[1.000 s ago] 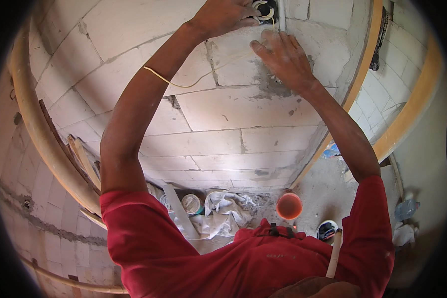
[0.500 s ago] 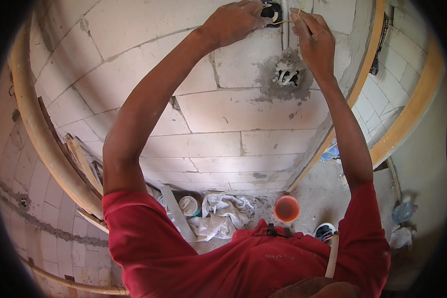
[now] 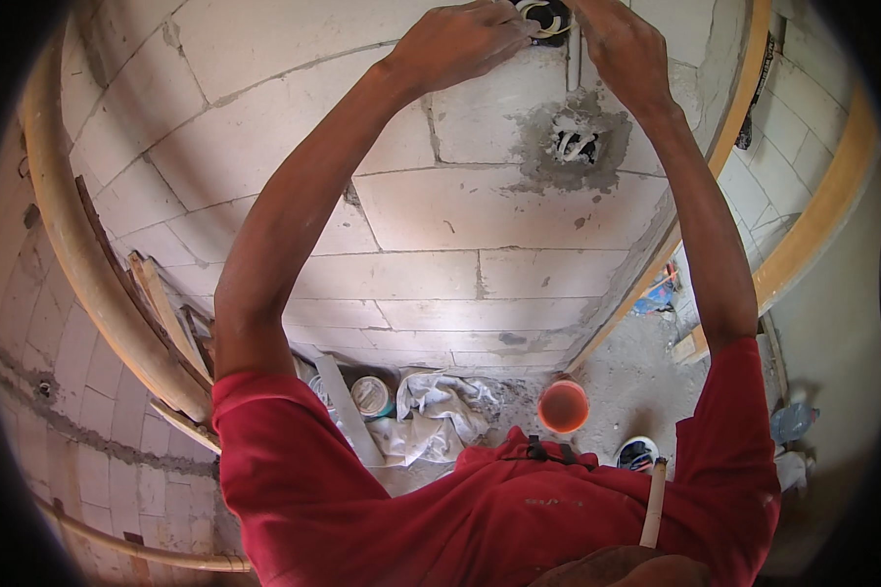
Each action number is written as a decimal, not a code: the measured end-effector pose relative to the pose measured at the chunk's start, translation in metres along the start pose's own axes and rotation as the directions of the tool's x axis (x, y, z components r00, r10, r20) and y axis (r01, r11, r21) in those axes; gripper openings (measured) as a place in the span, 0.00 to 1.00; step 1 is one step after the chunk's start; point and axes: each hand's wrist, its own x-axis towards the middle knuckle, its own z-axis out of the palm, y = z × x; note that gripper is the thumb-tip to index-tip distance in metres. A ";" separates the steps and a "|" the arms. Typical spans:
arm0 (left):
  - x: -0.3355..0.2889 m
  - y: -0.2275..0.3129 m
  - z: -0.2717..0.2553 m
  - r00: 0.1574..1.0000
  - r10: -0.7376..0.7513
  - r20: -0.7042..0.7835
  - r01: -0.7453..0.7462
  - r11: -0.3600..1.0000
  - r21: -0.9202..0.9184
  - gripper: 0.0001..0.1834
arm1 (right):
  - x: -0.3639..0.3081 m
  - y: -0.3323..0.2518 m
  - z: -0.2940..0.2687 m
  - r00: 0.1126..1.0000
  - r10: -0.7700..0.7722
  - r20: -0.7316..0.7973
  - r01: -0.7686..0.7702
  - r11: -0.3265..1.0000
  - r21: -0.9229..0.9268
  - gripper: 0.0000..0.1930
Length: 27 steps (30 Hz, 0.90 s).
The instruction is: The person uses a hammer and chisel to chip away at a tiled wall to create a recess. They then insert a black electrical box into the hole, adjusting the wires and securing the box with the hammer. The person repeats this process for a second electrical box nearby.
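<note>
High on the block wall, a black wall box (image 3: 555, 37) holds a loop of cream electrical wire (image 3: 548, 26). My left hand (image 3: 460, 44) is closed at the box's left side, its fingertips pinching the wire where it bends across the opening. On the other side, my right hand (image 3: 625, 51) has its fingers curled together around the wire's other end, close to the box's right rim. The upper edge of the picture cuts off part of both hands. Below them, a second wall box (image 3: 578, 147) with white cables sits in a patch of grey mortar.
A grey conduit (image 3: 574, 64) runs between the two boxes. On the floor stand an orange bucket (image 3: 564, 407), a white bucket (image 3: 638, 454) and a lidded tub (image 3: 371, 396) beside a white sack (image 3: 436, 421). A wooden post (image 3: 700, 186) edges the wall at right.
My right hand has moved up and in toward the upper box, shortening the stretch of wire between my hands. My left hand stays at the box. The whole view has shifted slightly.
</note>
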 end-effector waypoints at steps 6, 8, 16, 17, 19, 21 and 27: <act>0.029 0.007 -0.051 0.934 0.212 -0.289 -0.126 0.949 0.289 0.19 | 0.003 0.009 -0.003 0.999 -0.029 0.040 0.022 0.987 0.159 0.13; 0.032 -0.006 -0.057 0.974 0.161 -0.158 -0.113 0.954 0.278 0.23 | 0.006 0.015 0.000 0.999 -0.037 0.033 0.030 0.983 0.183 0.12; 0.010 0.053 -0.045 0.403 -0.692 0.599 0.713 -0.173 -0.680 0.22 | 0.017 -0.005 0.011 0.955 0.285 0.079 -0.295 0.939 0.176 0.06; 0.010 0.064 -0.036 0.372 -0.688 0.623 0.661 -0.274 -0.698 0.21 | 0.014 -0.006 0.014 0.962 0.263 0.078 -0.272 0.950 0.151 0.06; 0.014 0.079 -0.027 0.322 -0.675 0.663 0.613 -0.385 -0.690 0.20 | 0.014 -0.004 0.020 0.975 0.212 0.067 -0.219 0.970 0.104 0.05; 0.023 0.089 -0.015 0.290 -0.654 0.699 0.628 -0.421 -0.654 0.20 | 0.010 -0.001 0.025 0.984 0.162 0.077 -0.169 0.981 0.096 0.06; 0.046 0.096 0.012 0.137 -0.523 0.841 -0.131 -0.851 -0.508 0.16 | 0.015 0.012 0.000 0.888 -0.260 0.380 0.275 0.961 0.013 0.12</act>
